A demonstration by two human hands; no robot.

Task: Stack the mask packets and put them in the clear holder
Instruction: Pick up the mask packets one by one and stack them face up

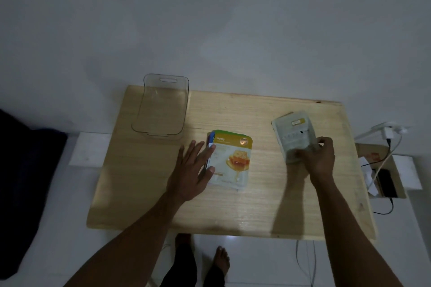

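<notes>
Left hand (194,170) lies flat, fingers spread, against the honey packet stack (229,158) at centre; right hand (318,157) pinches a pale packet (295,134) at right; clear holder (162,106) sits upper left

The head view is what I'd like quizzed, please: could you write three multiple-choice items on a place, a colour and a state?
1. Where is the clear holder?
A. table's far left corner
B. floor
C. table's near right corner

2. What colour is the header of the Honey packet?
A. red
B. yellow
C. black

3. What is in the holder?
A. all packets
B. one packet
C. nothing

Answers:
1 A, it stands behind the left hand.
2 B, a yellow band.
3 C, the right hand grips the pale packets outside it.
</notes>
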